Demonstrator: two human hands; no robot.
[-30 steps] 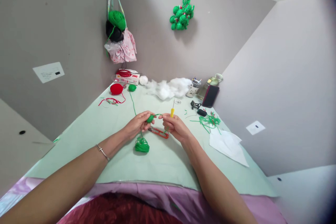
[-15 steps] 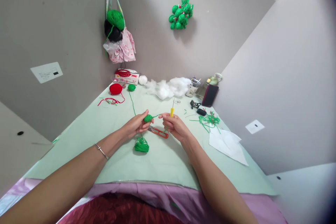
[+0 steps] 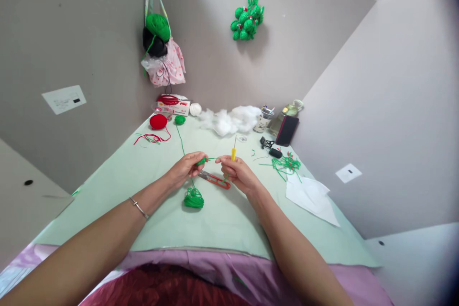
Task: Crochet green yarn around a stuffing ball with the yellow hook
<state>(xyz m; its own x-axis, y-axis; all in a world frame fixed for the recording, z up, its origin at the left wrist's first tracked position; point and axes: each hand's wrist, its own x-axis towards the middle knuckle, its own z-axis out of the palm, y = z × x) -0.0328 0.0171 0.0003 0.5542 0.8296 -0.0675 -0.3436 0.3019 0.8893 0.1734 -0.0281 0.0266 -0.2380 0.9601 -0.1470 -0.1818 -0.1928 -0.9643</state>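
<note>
Pale green table cover (image 3: 229, 229) spreads beneath the fingers of the left hand (image 3: 187, 168) and right hand (image 3: 237, 170). Orange snips (image 3: 217, 180) lie just nearer the body than both; a green yarn bundle (image 3: 194, 198) sits nearer still, below the left fingers. Right fingers clamp a yellow-handled tool (image 3: 234, 154), left fingers pinch a green stitched piece (image 3: 201, 161), a thin strand (image 3: 212, 158) between.

The person's left hand (image 3: 188, 167) has closed further over the small, rounded green yarn piece (image 3: 202, 161), now mostly hidden; the right hand (image 3: 237, 172), holding a slim yellow-handled metal tool (image 3: 234, 154), has shifted slightly leftward.
</note>
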